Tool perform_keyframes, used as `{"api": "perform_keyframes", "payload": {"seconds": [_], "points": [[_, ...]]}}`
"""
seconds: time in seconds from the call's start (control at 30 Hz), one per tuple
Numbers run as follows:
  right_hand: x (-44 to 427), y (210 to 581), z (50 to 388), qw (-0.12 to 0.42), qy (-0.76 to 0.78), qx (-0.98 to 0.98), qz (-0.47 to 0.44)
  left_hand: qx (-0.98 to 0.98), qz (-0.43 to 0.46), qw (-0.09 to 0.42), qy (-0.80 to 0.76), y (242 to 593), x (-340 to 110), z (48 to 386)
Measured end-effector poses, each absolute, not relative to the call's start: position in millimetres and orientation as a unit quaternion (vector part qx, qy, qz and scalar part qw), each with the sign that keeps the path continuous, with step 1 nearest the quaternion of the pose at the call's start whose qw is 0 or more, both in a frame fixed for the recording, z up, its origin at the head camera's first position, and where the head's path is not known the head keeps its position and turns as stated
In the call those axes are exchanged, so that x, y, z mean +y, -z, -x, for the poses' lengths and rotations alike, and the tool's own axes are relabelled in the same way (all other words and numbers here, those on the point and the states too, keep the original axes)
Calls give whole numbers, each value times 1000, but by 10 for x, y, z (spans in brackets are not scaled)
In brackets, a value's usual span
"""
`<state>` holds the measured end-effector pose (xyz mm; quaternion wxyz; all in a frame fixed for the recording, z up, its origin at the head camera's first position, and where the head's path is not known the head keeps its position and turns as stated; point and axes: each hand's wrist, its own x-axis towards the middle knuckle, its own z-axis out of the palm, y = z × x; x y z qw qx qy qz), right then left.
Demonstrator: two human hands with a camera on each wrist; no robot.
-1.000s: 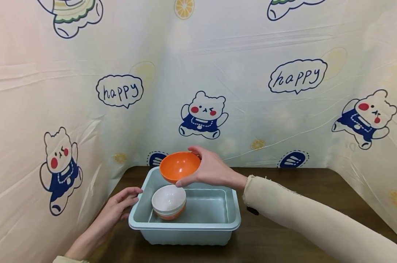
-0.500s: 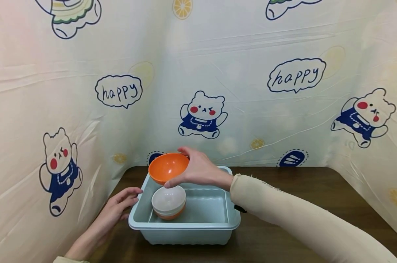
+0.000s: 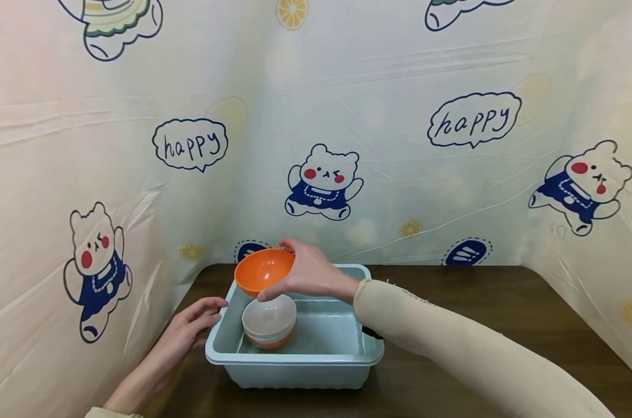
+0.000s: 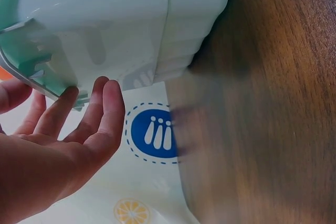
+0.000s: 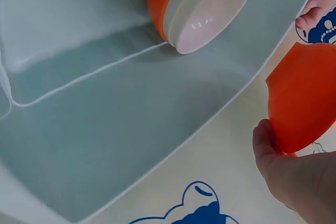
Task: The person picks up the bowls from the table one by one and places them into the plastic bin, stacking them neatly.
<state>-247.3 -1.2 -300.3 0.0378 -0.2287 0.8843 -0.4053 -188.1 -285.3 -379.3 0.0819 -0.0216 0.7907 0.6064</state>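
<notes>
An orange bowl hangs tilted above the left part of a pale blue plastic basin. My right hand grips it by its right side, thumb at the near side and fingers at the far rim. Below it, inside the basin, stands a stack of bowls, white ones over an orange one at the bottom. In the right wrist view the orange bowl is apart from the stack. At the basin's left rim, my left hand rests its loosely bent fingers against the outside.
The basin stands on a dark brown wooden table. A pale curtain printed with bears and lemon slices surrounds the table at the back and both sides. The basin's right half shows bare floor.
My right hand has carried the orange bowl leftward and slightly down, so it hangs over the basin's left part, just above the stack. My left hand has stayed at the rim.
</notes>
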Motion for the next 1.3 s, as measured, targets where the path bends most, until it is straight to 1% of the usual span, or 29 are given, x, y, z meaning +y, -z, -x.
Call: {"api": "perform_keyframes", "payload": {"seconds": [0.43, 0.7, 1.07, 1.3], "points": [[-96, 3128, 2534, 59, 398, 887, 227, 790, 21, 83, -608, 3791, -2853, 1887], [-150, 3160, 2592, 60, 388, 894, 217, 789, 23, 86, -609, 3784, -2847, 1889], [-179, 3254, 2623, 88, 393, 887, 227, 787, 22, 82, -611, 3799, -2842, 1877], [-182, 3316, 2658, 105, 390, 889, 216, 785, 19, 81, -613, 3800, -2846, 1873]]}}
